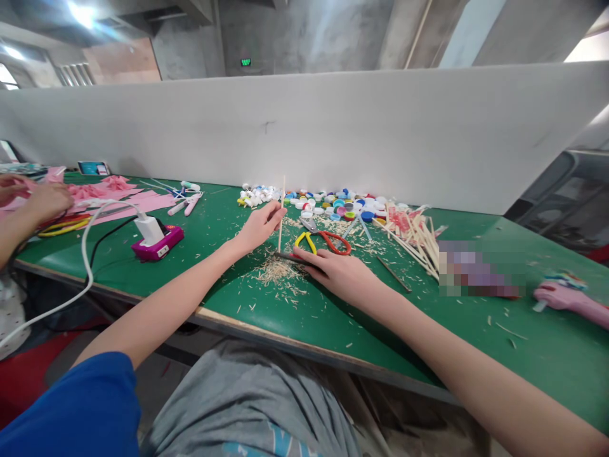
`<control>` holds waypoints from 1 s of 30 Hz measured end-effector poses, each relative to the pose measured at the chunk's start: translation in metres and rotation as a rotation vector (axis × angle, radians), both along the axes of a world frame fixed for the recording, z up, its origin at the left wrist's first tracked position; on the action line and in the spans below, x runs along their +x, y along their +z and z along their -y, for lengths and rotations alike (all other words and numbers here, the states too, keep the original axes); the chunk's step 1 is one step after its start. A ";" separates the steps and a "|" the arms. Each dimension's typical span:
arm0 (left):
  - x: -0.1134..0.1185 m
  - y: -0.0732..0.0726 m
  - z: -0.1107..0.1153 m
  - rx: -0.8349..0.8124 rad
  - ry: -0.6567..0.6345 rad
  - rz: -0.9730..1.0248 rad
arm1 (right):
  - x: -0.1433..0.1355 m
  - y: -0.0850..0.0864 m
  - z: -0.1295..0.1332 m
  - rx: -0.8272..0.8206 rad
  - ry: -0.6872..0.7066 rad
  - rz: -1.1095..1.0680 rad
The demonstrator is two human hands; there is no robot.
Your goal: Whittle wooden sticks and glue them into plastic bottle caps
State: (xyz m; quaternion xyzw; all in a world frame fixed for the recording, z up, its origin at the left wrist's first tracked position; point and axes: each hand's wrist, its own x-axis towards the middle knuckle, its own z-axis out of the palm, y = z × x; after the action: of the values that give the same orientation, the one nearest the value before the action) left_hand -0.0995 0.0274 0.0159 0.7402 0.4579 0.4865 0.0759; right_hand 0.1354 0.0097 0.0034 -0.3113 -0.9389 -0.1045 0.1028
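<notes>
My left hand [262,225] is closed round a thin wooden stick [280,235], held nearly upright over the table. In my right hand [335,270] is a narrow dark knife-like tool [288,256], lying low and pointing left, its tip at the stick's lower end. Whether tip and stick touch, I cannot tell. Pale wood shavings [278,273] are heaped below both hands. Just beyond my right fingers lie a yellow-handled tool [305,241] and orange-handled scissors [339,242].
Bottle caps [340,206] spread along the white partition [361,139]. Wooden sticks [423,244] and a thin metal rod [394,274] lie rightward, with a pink glue gun [566,295] farther out. Leftward are a magenta power strip [159,244], white cable and another person's hands [45,202] at pink paper.
</notes>
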 end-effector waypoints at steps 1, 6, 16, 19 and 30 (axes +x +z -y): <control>0.000 0.000 0.000 -0.001 0.000 0.000 | 0.000 0.000 0.000 -0.004 -0.001 -0.003; -0.001 0.000 -0.001 -0.002 -0.003 -0.004 | 0.000 0.005 -0.001 0.045 -0.059 0.005; -0.002 -0.001 -0.002 -0.010 0.000 -0.006 | 0.005 0.006 -0.004 0.096 -0.017 0.015; -0.002 -0.001 -0.002 -0.015 0.002 -0.009 | 0.006 0.006 -0.005 0.075 0.007 0.002; 0.001 0.002 0.000 -0.031 0.006 -0.014 | 0.007 0.015 -0.002 -0.029 0.006 -0.029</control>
State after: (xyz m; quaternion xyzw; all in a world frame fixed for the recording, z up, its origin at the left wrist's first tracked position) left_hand -0.0990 0.0272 0.0174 0.7409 0.4682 0.4742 0.0829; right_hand 0.1421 0.0113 0.0188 -0.3115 -0.9397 -0.0861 0.1121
